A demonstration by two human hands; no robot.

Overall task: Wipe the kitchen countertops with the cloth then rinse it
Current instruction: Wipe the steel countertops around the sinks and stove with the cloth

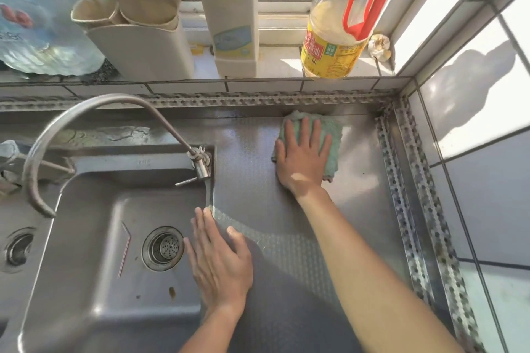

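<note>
Sunlit steel countertop [286,209] runs from the sink to the tiled wall. Your right hand [302,156] lies flat, fingers spread, pressing the green square cloth [334,140] near the back edge. Your left hand [220,258] rests open on the sink-side edge. Keep your palm flat; sweep toward the back corner.

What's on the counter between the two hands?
Nothing: in the head view, only bare steel counter lies between the left hand at the sink edge and the right hand pressing the cloth.
</note>
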